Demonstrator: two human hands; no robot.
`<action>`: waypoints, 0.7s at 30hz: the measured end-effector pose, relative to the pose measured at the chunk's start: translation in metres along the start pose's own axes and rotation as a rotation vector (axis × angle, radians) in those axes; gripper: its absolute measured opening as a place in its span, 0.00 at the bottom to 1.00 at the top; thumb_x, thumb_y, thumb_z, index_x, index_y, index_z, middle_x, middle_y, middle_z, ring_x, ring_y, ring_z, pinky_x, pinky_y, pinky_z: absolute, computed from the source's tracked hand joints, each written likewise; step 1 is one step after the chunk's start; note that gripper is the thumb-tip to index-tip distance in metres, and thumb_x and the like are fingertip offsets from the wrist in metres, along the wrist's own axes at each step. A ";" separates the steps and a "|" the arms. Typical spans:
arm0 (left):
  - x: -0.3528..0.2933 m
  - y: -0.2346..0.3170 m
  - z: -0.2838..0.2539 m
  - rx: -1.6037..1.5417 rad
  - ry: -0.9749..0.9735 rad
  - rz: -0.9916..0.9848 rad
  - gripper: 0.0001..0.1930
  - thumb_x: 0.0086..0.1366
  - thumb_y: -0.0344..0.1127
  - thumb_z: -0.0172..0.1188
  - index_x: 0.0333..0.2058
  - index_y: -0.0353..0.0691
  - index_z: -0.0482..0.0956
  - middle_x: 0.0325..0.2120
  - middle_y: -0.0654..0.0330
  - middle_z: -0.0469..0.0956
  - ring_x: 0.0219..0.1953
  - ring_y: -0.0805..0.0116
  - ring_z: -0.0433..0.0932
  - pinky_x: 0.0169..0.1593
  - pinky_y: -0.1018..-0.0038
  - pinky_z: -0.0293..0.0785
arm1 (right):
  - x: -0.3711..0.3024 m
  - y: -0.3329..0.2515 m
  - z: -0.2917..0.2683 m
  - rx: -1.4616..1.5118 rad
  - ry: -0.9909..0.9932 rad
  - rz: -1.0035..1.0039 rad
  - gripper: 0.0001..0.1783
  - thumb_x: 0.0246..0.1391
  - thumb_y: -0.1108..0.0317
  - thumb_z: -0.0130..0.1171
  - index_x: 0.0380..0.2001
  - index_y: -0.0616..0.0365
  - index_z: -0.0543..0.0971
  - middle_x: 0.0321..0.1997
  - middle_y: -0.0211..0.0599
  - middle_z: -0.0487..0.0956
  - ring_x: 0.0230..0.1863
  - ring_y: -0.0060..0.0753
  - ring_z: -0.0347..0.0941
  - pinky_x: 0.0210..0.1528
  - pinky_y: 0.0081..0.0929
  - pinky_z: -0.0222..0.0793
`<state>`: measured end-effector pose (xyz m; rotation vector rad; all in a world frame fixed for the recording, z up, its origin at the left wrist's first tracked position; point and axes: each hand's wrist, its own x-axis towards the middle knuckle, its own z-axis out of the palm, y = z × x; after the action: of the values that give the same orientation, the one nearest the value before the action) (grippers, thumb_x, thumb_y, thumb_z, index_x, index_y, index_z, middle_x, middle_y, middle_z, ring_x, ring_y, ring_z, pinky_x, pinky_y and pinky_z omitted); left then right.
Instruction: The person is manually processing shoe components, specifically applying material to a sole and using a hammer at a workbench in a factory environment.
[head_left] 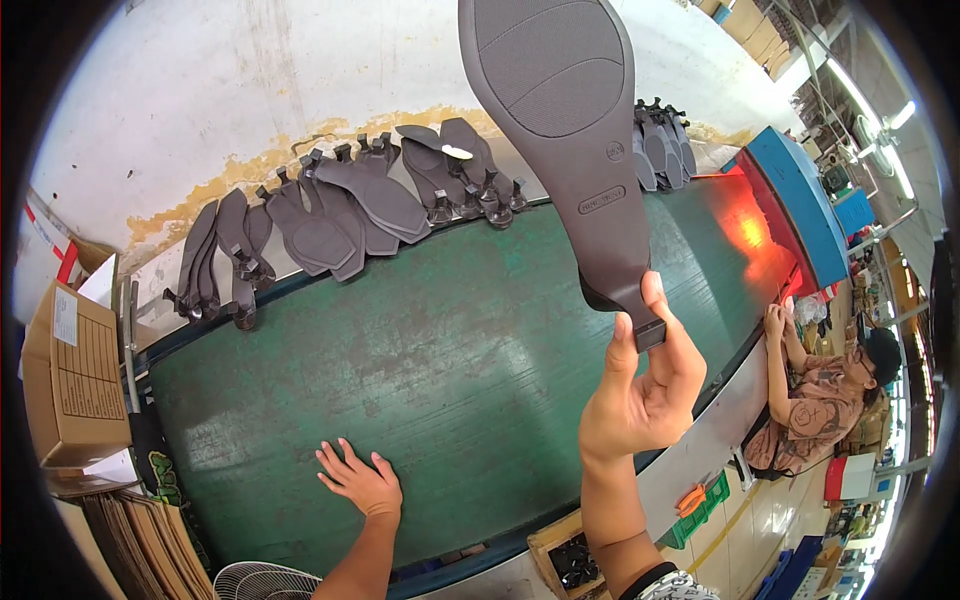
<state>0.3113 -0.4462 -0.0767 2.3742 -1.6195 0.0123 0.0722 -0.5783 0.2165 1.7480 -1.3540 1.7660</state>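
Sole up in the right hand, left palm down on the belt

Right hand (645, 400): thumb and fingers pinching the heel end of a dark brown shoe sole (585, 130). Sole rises from the fingertips, tread side facing the view, toe end uppermost and partly cut off by the top edge.

Left hand (365, 485): fingers spread, nothing in their grip — the hand lies palm down on the green belt (400, 350), well apart from the sole.

Beyond the left fingers, along the belt's far edge: more soles with heels (325, 220), overlapping in clusters. A smaller bunch (660, 150) sits behind the held sole, further off than the right fingers.

To the right of the right fingers: a blue machine (795, 205) over a red-orange glow on the belt — and, below it, a co-worker (815, 400), arms raised to the belt edge.

Left of the left fingers: a cardboard box (80, 380)
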 end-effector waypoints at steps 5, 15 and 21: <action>-0.001 0.000 0.003 0.009 0.002 0.012 0.32 0.69 0.42 0.49 0.68 0.34 0.57 0.72 0.44 0.47 0.75 0.43 0.42 0.72 0.42 0.36 | -0.003 0.008 -0.001 -0.012 0.018 0.101 0.16 0.60 0.84 0.59 0.50 0.74 0.70 0.54 0.63 0.78 0.54 0.41 0.79 0.55 0.29 0.76; 0.003 -0.002 -0.004 -0.025 0.026 0.004 0.33 0.66 0.43 0.50 0.66 0.31 0.60 0.71 0.41 0.50 0.75 0.41 0.42 0.72 0.40 0.35 | 0.041 0.020 0.021 0.215 0.180 0.332 0.15 0.61 0.80 0.61 0.49 0.71 0.74 0.50 0.54 0.83 0.47 0.25 0.80 0.45 0.17 0.75; 0.001 -0.004 -0.001 -0.078 -0.022 -0.007 0.34 0.64 0.45 0.52 0.65 0.31 0.62 0.70 0.38 0.50 0.74 0.37 0.43 0.71 0.37 0.35 | 0.050 -0.012 0.116 0.364 -0.045 0.318 0.12 0.59 0.75 0.65 0.46 0.66 0.78 0.42 0.41 0.85 0.38 0.24 0.81 0.43 0.23 0.77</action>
<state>0.3152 -0.4458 -0.0759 2.3285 -1.5917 -0.0767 0.1408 -0.6810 0.2440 1.8374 -1.4676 2.2797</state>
